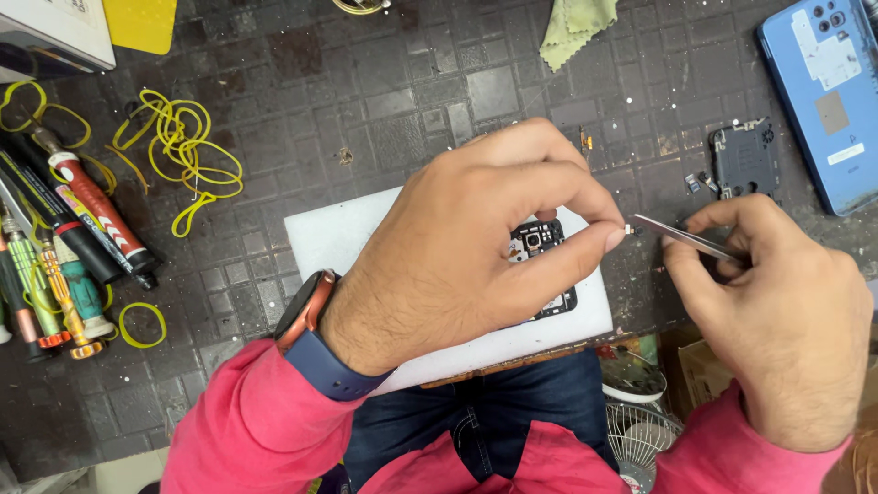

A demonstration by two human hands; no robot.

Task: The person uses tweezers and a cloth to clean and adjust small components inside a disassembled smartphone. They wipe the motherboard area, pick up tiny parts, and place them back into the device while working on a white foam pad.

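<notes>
I pinch a tiny part (629, 229) between the thumb and forefinger of my left hand (457, 247), just past the right edge of the white pad (338, 233). My right hand (777, 311) grips thin metal tweezers (690, 238), their tip touching that part. Under my left hand, on the pad, lies an opened phone (541, 242), mostly hidden by my fingers. Beyond my right hand sit a dark cover piece (745, 160) and a blue phone back (823, 91) on the tabletop (366, 91). Well to the left of my left hand lie yellow rubber bands (183, 146) and a bunch of screwdrivers (64, 247). A green cloth (576, 27) lies far ahead.
</notes>
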